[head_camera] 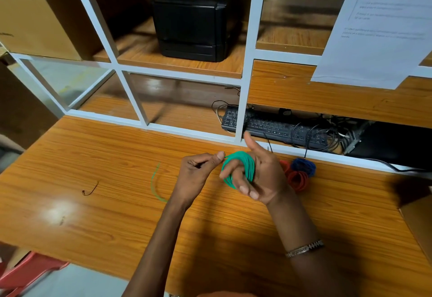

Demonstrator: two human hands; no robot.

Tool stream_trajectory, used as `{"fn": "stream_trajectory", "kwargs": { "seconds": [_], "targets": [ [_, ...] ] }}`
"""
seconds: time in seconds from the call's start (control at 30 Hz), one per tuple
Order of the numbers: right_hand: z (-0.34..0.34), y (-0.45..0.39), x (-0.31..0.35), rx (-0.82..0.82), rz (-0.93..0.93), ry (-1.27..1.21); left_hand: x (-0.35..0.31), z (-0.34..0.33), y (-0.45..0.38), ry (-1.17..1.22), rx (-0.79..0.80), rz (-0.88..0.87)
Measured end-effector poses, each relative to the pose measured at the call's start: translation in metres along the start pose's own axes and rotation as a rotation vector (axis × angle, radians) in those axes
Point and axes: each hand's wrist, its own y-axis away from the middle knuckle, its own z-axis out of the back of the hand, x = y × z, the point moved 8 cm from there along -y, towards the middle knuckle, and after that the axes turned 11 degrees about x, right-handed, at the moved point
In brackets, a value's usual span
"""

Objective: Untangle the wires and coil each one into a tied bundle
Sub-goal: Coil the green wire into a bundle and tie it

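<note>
The green wire (240,168) is a thin, light, insulated strand, and most of it is already wound in many turns around the fingers (230,172) of the right hand (261,175), which is raised just above the tabletop (117,156). Those fingers are loosely curled inside the coil and carry it, with the thumb pointing up and away. The left hand (198,172), just left of the coil, pinches the strand between thumb and forefinger right at the coil's edge. A loose green tail (155,185) curves over the tabletop to the left of the coil.

The wire looks springy rather than limp: it probably holds a loop but wants to open out if let go, and its smooth jacket may slide. The best place to take hold is likely across all the turns at once, pinching the bundle at one side, while the free tail is used for the tie.

Just right of the green coil, a red bundle (298,179) and a blue bundle (304,167) lie touching each other.
</note>
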Motion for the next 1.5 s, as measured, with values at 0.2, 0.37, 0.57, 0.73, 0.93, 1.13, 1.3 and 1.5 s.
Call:
{"fn": "stream_trajectory", "kwargs": {
  "seconds": [0.2, 0.37, 0.57, 0.73, 0.93, 1.13, 1.3, 1.5],
  "targets": [
    [0.014, 0.02, 0.055, -0.25, 0.536, -0.155, 0.004, 0.001, 0.003, -0.079, 0.001, 0.03],
    [0.04, 0.039, 0.068, -0.606, 0.625, -0.069, -0.005, 0.002, 0.005, -0.118, -0.023, 0.042],
    [0.06, 0.029, 0.006, -0.805, -0.239, 0.474, -0.03, -0.008, 0.001, -0.338, 0.046, -0.109],
    [0.031, 0.024, -0.024, -0.366, -0.553, 0.526, -0.033, 0.0, 0.003, -0.4, 0.092, -0.142],
    [-0.002, 0.017, -0.032, 0.05, -0.48, 0.243, -0.033, 0.002, 0.002, -0.242, 0.111, -0.127],
    [0.004, 0.009, 0.019, -0.007, 0.191, -0.111, -0.017, 0.006, -0.002, -0.158, 0.019, -0.068],
    [0.031, 0.034, 0.06, -0.326, 0.659, -0.244, 0.002, 0.005, -0.001, -0.206, 0.041, 0.03],
    [0.067, 0.048, 0.048, -0.787, 0.622, 0.145, -0.007, -0.002, 0.003, -0.291, 0.12, -0.008]
  ]
}}
